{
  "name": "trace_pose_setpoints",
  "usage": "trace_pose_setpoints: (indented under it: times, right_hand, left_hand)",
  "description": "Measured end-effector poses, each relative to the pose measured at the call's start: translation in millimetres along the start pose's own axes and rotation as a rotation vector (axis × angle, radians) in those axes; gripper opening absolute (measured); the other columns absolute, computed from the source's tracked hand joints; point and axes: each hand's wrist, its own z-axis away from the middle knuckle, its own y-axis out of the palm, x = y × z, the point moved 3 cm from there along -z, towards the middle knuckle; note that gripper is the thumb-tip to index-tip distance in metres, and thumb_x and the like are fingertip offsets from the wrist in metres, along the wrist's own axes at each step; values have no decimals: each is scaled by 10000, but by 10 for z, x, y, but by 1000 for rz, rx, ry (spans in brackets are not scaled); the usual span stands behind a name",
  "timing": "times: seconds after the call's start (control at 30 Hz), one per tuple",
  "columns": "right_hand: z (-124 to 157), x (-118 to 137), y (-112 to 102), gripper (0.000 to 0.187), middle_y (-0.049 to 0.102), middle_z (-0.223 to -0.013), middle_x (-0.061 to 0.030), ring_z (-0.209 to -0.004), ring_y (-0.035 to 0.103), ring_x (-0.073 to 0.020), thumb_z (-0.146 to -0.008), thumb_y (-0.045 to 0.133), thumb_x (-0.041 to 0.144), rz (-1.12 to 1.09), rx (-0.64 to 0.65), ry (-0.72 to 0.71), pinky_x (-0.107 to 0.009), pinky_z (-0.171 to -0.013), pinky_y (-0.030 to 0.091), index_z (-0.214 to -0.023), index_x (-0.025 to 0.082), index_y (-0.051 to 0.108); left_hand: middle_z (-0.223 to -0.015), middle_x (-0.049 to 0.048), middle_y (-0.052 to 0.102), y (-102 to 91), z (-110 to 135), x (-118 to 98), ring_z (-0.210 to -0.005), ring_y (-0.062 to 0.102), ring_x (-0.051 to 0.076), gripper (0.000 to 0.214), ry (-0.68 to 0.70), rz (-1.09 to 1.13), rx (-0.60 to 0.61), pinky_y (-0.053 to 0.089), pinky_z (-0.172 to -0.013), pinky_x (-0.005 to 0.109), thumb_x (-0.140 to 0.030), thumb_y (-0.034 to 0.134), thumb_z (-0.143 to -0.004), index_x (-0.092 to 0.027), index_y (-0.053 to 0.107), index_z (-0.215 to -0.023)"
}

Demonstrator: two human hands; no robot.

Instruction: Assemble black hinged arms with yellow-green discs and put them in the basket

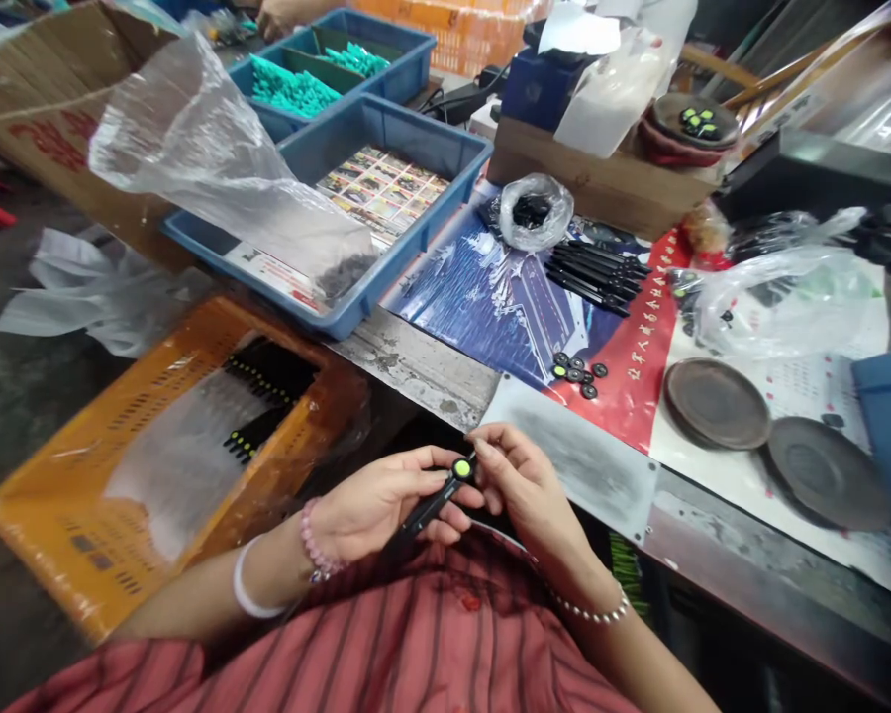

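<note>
head view: cluttered workbench [416,368], orange crate [49,525] beside

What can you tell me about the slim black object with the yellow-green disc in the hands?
The slim, elongated black object looks like plastic. Near its upper end sits a round yellow-green disc ringed in black. It slants, disc end up to the right, in front of the red striped shirt. Fingers of the left hand hold its body; those of the right hand are at the disc end, their exact grip unclear. Its lower end is hard to make out.
</note>
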Motion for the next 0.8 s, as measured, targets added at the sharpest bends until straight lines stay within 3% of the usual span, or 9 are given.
trace_pose_setpoints:
  times: [0.2, 0.5, 0.8]
  right_hand:
    - [-11, -116, 66, 435, 547, -715, 60, -445, 412, -38, -885, 664, 520, -25, -7, 12, -154, -421, 317, -1130, 192, 519]
    - [-66, -299, 272, 432, 550, -728, 35, -491, 454, -60, -935, 592, 560, 96, 190, 54, -179, -454, 353, -1107, 169, 532]
    - [-202, -336, 633, 520, 547, -724, 0, -556, 490, -86, -951, 494, 644, 294, 473, 138, -212, -526, 400, -837, 141, 565]
  left_hand:
    - [-976, 147, 735, -53, 59, -31, -753, 733, 165, 185, 68, 42, -62, 601, -693, 252, -111, 583, -934, -111, 622, -1115]
    - [-897, 141, 741, -264, 183, -115, -763, 737, 193, 178, 255, 228, -243, 601, -694, 281, -150, 460, -995, -109, 620, -1061]
    - [-969, 131, 736, -531, 333, -197, -864, 730, 200, 162, 436, 436, -358, 595, -769, 315, -182, 456, -1001, -136, 609, -1030]
